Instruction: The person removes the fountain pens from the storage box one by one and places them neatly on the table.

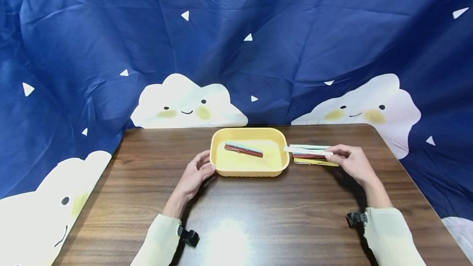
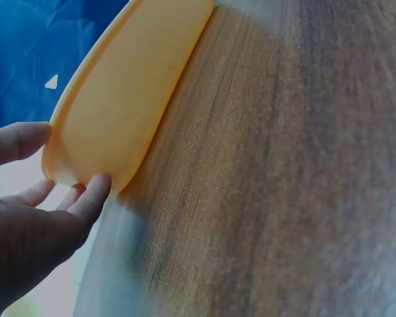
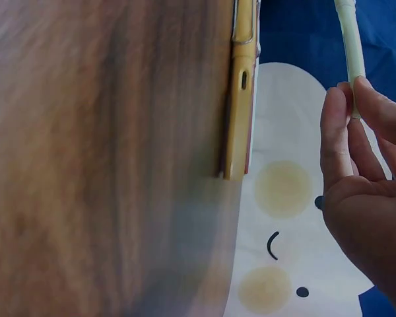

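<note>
A yellow plastic tray (image 1: pixel 250 173) sits at the back of the table, with a light blue pen (image 1: pixel 233 144) and a dark red pen (image 1: pixel 246 151) lying side by side in it. My left hand (image 1: pixel 196 174) touches the tray's left end; in the left wrist view its fingertips (image 2: pixel 100 185) rest against the wall and rim. Between thumb and fingers my right hand (image 1: pixel 351 161) pinches a white pen (image 1: pixel 306 150) near one end. That pen is raised over a red pen (image 1: pixel 304 156), a yellow pen (image 1: pixel 314 162) and a pale pen (image 1: pixel 308 147) on the table.
The brown wooden table (image 1: pixel 273 204) reaches back to a dark blue cloth (image 1: pixel 236 44) printed with white clouds. The loose pens lie just right of the tray. A small black camera is strapped on each wrist.
</note>
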Motion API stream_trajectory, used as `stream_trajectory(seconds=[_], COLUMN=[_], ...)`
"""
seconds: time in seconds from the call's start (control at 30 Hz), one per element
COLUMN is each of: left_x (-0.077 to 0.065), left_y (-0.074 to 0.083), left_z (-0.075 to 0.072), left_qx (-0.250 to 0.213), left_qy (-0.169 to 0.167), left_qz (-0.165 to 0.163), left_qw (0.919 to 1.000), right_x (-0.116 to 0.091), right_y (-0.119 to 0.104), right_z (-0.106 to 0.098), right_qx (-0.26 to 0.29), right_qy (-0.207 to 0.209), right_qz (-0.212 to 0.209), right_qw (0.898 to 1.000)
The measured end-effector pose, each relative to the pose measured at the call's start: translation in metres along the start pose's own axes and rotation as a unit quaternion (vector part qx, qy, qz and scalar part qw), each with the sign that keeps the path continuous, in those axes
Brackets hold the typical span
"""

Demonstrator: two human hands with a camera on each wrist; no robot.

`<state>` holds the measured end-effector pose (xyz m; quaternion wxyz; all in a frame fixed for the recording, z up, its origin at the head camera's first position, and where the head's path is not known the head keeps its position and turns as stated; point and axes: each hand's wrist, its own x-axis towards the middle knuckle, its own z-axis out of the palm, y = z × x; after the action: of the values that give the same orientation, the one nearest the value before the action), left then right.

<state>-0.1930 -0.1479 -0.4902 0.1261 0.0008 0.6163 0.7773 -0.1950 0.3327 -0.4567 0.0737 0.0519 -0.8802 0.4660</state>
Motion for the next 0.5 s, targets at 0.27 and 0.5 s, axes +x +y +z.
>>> stream_trajectory(seconds=[0.27, 0.5], left_x=[0.000, 0.000], left_y=[0.000, -0.001], left_z=[0.000, 0.000], left_qx=[-0.006, -0.006], left_qy=[0.006, 0.005], left_qz=[0.004, 0.001], left_qw=[1.0000, 1.0000], right_x=[-0.006, -0.009], right_y=[0.010, 0.024], right_z=[-0.006, -0.008], right_qx=[0.010, 0.015], right_qy=[0.012, -0.003], right_qz=[0.007, 0.010], right_qw=[1.000, 1.000])
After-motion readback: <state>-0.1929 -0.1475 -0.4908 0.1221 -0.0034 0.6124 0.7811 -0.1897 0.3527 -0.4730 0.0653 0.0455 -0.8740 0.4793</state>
